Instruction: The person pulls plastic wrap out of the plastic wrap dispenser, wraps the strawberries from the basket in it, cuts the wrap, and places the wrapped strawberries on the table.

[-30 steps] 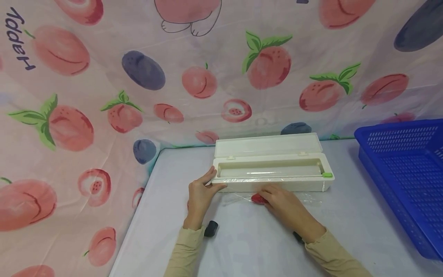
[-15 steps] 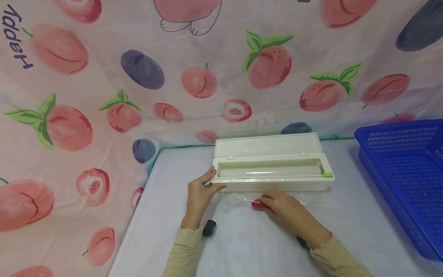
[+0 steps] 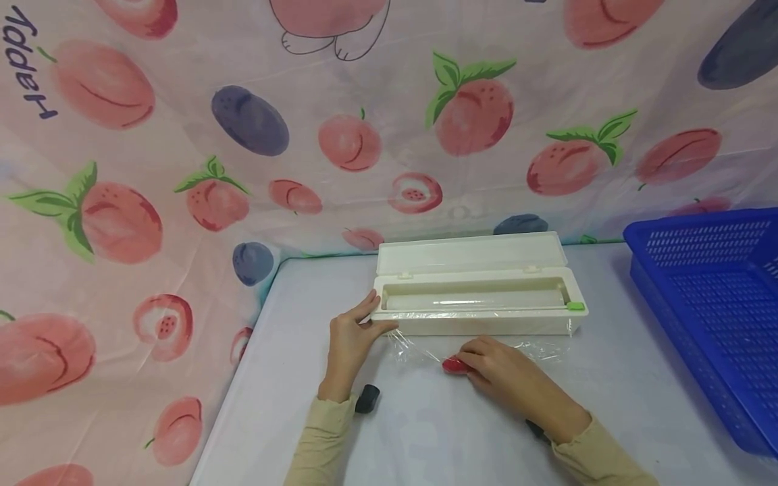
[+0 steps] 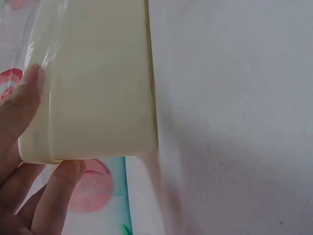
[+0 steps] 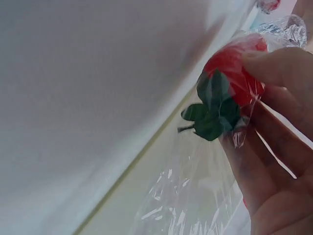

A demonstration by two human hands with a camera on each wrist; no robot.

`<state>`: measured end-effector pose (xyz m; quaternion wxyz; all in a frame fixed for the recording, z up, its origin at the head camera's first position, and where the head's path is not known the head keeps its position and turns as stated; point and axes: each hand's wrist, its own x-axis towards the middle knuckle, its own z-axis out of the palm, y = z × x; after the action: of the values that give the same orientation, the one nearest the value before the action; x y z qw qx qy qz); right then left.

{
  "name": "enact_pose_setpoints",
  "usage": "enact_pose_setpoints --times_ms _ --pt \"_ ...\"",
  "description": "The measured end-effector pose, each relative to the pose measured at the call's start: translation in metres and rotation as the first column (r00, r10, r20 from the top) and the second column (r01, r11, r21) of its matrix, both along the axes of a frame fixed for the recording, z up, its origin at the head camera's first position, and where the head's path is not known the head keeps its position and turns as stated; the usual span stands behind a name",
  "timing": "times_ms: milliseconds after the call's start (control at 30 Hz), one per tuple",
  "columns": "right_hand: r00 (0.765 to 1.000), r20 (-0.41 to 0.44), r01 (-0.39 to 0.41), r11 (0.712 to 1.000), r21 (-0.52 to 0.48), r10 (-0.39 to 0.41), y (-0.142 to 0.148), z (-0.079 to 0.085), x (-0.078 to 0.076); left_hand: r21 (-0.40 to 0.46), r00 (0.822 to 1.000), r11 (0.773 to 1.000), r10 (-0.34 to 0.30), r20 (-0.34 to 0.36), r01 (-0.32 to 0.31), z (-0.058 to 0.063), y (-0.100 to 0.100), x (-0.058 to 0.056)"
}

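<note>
A white cling film dispenser box (image 3: 480, 327) stands on the table, lid raised, with a film roll (image 3: 474, 300) inside and a green cutter slide (image 3: 575, 306) at its right end. My left hand (image 3: 352, 347) grips its left end, thumb on the front edge and fingers at the end wall. In front of the box, my right hand (image 3: 501, 371) pinches a red strawberry (image 3: 454, 365) with green leaves (image 5: 212, 110). Clear cling film (image 5: 181, 200) covers the strawberry and stretches back to the box front.
A blue plastic basket (image 3: 675, 337) stands at the right of the white table (image 3: 425, 432). Behind and to the left hangs a pink fruit-printed cloth (image 3: 365, 88). Dark pieces (image 3: 367, 399) show at both wrists.
My right hand has drawn the strawberry a little toward me, away from the box, and more cling film spans the gap. The left hand holds its place on the box.
</note>
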<state>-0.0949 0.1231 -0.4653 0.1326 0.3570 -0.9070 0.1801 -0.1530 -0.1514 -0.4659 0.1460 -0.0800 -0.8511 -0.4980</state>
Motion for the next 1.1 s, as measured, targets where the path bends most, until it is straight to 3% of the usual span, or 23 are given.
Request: enact_pose_setpoints --times_ms 200,400,567,700,1000,1100 --pt "0.999 -0.010 -0.051 0.998 -0.025 0.051 0.005 0.002 -0.001 -0.019 1.000 1.000 0.007 0.010 -0.006 0.000 0.000 -0.001" --pt "0.996 0.014 -0.087 0.996 -0.006 0.087 0.011 0.005 0.000 0.014 0.999 1.000 -0.016 0.030 0.015 0.001 0.000 0.000" --pt "0.989 -0.027 -0.146 0.989 0.009 0.146 0.018 0.006 -0.001 0.004 0.998 1.000 -0.026 0.059 0.025 0.004 0.000 0.002" --pt "0.982 0.006 -0.191 0.982 -0.002 0.191 0.024 0.004 0.000 -0.018 0.998 1.000 -0.019 0.061 0.021 0.005 -0.001 0.002" --pt "0.984 0.039 -0.175 0.984 -0.016 0.176 0.030 0.002 0.002 -0.008 0.997 1.000 -0.028 0.077 0.029 0.005 -0.001 0.003" --pt "0.983 0.059 -0.171 0.985 -0.026 0.172 0.030 0.000 0.004 -0.052 0.996 0.998 -0.022 0.083 0.026 0.006 0.001 0.006"
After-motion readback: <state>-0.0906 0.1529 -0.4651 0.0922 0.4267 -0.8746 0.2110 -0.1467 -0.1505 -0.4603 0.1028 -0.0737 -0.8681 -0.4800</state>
